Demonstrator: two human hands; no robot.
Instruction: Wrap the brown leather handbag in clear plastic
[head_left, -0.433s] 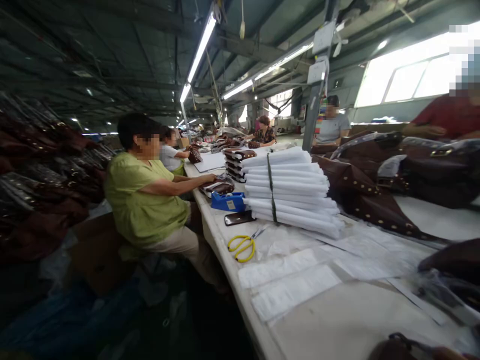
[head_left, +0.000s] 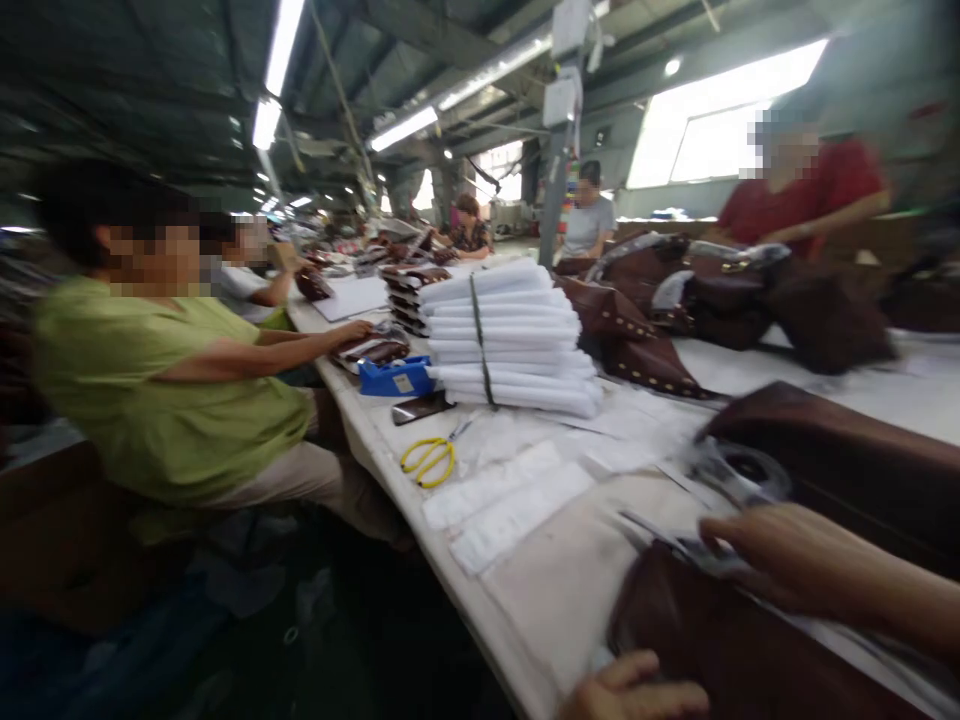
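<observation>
A dark brown leather bag [head_left: 720,650] lies on the white table [head_left: 555,590] right in front of me. My left hand [head_left: 630,692] shows at the bottom edge, thumb on top of the bag's near corner, gripping it. My right hand [head_left: 795,565] reaches in from the right above the bag, fingers together on a shiny wrapped strap [head_left: 694,545] that lies across the bag's top. Motion blurs both hands. A second brown bag [head_left: 840,465] with a metal ring lies just behind my right hand.
A tied stack of white sheets [head_left: 510,340], yellow scissors [head_left: 427,460], a phone [head_left: 420,407], a blue box [head_left: 394,378] and flat white packets [head_left: 510,505] lie further along. A person in a green shirt [head_left: 150,390] sits at the left edge. More bags [head_left: 750,300] and other workers are behind.
The view has swung right and down. Both my hands and the brown bag under them have come into view at the bottom right.
</observation>
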